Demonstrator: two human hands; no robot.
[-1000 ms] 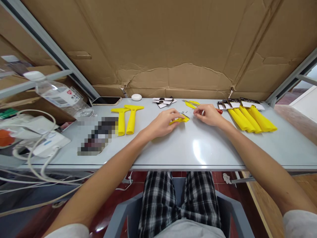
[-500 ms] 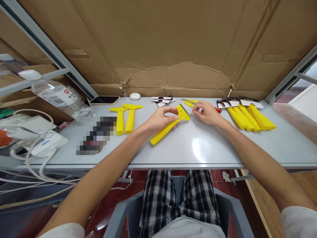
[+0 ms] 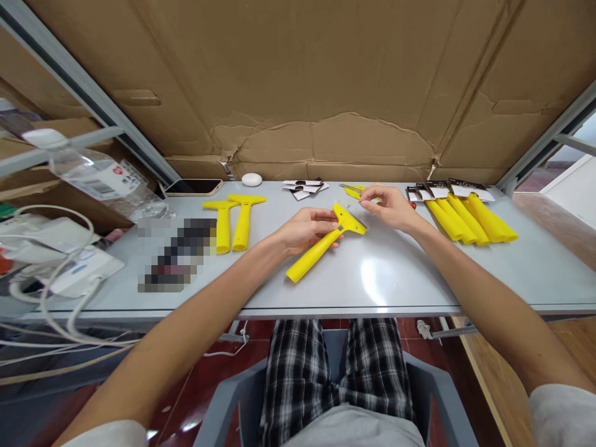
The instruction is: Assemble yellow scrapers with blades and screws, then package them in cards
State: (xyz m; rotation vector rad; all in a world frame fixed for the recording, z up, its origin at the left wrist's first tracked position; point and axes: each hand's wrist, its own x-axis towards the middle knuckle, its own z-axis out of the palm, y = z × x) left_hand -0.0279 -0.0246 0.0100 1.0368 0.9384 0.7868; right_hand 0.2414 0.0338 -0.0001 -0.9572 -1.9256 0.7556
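My left hand (image 3: 305, 228) grips a yellow scraper (image 3: 326, 241) mid-surface, my right hand (image 3: 388, 208) pinches something tiny at its head; two scrapers (image 3: 233, 220) lie left, handles (image 3: 470, 217) wait right.

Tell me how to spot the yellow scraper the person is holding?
Look at the middle of the grey table. The left hand grips a yellow scraper there, the right hand near its head. The other scrapers lie untouched further left.
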